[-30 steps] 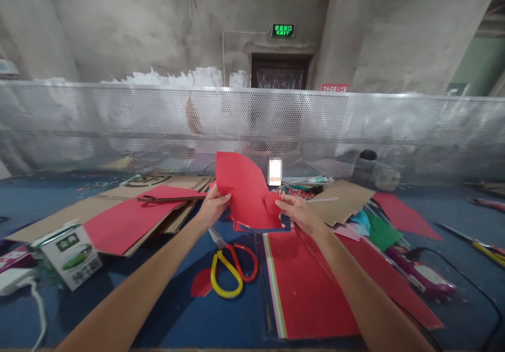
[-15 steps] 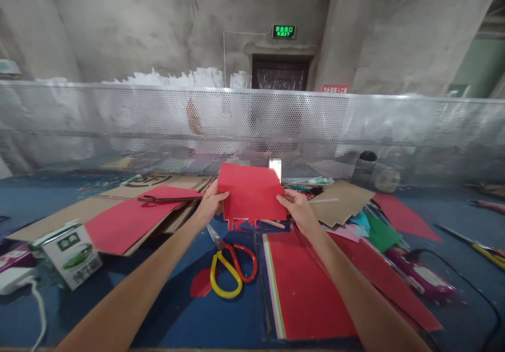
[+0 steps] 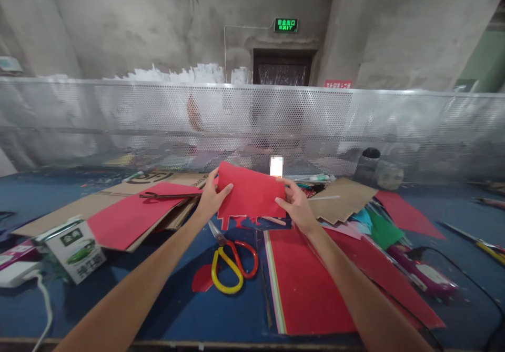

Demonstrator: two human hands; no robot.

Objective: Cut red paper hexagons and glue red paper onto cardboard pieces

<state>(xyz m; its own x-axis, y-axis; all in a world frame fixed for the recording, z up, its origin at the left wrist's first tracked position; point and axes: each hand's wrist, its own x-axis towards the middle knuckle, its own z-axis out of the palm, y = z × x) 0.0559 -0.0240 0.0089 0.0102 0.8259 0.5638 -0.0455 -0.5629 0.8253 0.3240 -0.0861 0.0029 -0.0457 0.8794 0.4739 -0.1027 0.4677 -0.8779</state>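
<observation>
A piece of red paper [image 3: 251,194] is held up above the table, its top edge bowed and slanting down to the right. My left hand [image 3: 213,197] pinches its left side, thumb on the near face. At the right edge my right hand [image 3: 296,204] grips it the same way, fingers behind. Just below lie scissors [image 3: 232,265] with one yellow and one red handle loop, near a small red paper scrap [image 3: 202,279]. Red scraps [image 3: 240,221] show under the held paper's lower edge. A stack of coloured paper [image 3: 311,289], red on top, lies beneath my right forearm.
Cardboard [image 3: 118,197] with red paper and dark-handled scissors lies on the left, near a milk carton [image 3: 77,252]. Brown paper [image 3: 343,199], green paper [image 3: 382,228] and a purple pack [image 3: 424,275] lie right. A lit phone [image 3: 276,167] stands before the perforated metal screen [image 3: 165,115].
The red paper's top edge has bent and tilted down at the right. My left thumb has moved up and inward over its face. The view has shifted slightly.
</observation>
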